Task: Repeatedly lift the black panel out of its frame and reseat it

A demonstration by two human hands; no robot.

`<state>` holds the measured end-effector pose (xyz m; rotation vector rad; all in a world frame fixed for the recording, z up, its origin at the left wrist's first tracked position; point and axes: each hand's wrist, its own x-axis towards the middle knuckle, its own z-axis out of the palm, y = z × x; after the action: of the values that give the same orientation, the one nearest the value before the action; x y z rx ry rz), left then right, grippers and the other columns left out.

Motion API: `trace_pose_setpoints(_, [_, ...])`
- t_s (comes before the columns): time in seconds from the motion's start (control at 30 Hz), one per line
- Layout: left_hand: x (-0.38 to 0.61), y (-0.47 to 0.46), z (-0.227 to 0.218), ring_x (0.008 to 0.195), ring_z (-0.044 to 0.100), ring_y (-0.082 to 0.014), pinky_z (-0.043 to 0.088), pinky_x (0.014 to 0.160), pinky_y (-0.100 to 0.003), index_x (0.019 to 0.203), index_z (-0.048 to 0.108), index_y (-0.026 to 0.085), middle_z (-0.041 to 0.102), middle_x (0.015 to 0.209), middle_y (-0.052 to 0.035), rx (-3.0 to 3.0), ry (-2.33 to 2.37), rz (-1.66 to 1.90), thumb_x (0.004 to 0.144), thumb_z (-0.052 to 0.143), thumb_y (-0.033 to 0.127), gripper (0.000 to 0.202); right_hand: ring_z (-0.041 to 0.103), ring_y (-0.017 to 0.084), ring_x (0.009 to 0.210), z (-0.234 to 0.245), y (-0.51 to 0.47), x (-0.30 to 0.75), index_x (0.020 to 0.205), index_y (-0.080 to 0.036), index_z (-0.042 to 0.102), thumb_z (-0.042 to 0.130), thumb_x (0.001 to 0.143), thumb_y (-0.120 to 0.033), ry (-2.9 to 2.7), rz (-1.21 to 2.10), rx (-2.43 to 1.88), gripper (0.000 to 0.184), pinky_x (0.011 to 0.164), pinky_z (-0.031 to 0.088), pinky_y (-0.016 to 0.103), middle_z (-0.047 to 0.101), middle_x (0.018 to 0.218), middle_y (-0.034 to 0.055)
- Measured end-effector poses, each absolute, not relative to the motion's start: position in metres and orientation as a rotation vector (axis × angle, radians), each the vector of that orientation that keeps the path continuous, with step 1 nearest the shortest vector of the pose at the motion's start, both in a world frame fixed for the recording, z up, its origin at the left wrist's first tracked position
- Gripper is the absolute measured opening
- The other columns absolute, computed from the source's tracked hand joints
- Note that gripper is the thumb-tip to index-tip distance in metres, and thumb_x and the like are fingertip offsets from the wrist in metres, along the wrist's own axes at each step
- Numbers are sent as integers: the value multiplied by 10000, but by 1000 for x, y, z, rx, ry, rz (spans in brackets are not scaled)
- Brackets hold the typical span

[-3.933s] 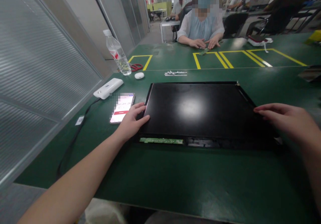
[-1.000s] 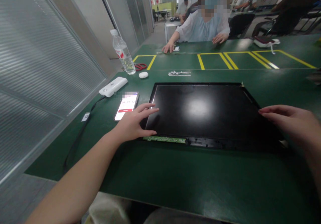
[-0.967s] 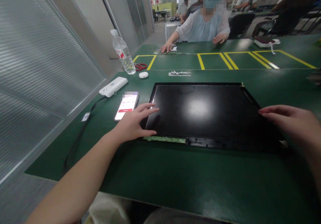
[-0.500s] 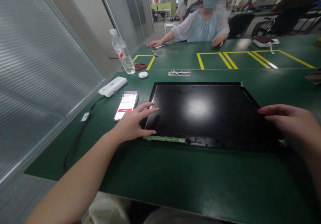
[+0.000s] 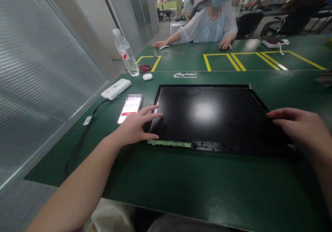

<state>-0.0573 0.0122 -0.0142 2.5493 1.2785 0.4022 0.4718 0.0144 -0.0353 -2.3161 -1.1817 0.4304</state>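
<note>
A large black display panel lies flat on the green table, with a green circuit strip along its near edge. My left hand rests on the panel's left edge near the near corner. Its fingers are spread, the index lying on the glass and the thumb by the corner. My right hand lies on the panel's right edge, fingers stretched out flat and together. Neither hand holds a tool.
Left of the panel lie a lit phone, a white box with a black cable, a water bottle, red scissors, a white case and small white parts. A co-worker sits opposite, hands on the table.
My left hand's fingers went from curled on the panel's edge to spread over its surface. The co-worker's one hand slid left along the far table. My right hand barely moved.
</note>
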Motion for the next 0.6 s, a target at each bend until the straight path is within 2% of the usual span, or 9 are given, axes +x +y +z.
trace_pose_setpoints(0.2, [-55, 12, -13, 1379, 582, -416, 506, 1104, -589, 1454, 633, 263, 522, 1603, -158, 2560, 1277, 415, 811, 818, 552, 729, 657, 256, 767, -39, 15, 474, 932, -268, 796, 650, 572, -342, -1139, 413, -2294, 396, 640, 481, 381, 760, 879, 50])
trace_pose_setpoints(0.37, [-54, 12, -12, 1371, 587, -413, 510, 1100, -589, 1439, 646, 262, 536, 1593, -152, 2564, 1256, 450, 818, 817, 515, 692, 616, 230, 679, -30, 10, 462, 912, -258, 794, 628, 600, -342, -1075, 435, -2304, 363, 589, 457, 370, 744, 838, 53])
trace_pose_setpoints(0.6, [-55, 11, -14, 1359, 600, -400, 520, 1090, -569, 1437, 647, 272, 547, 1584, -146, 2551, 1243, 461, 819, 824, 488, 678, 639, 249, 665, -35, 10, 469, 900, -269, 796, 625, 619, -374, -1142, 392, -2290, 345, 560, 474, 381, 749, 818, 52])
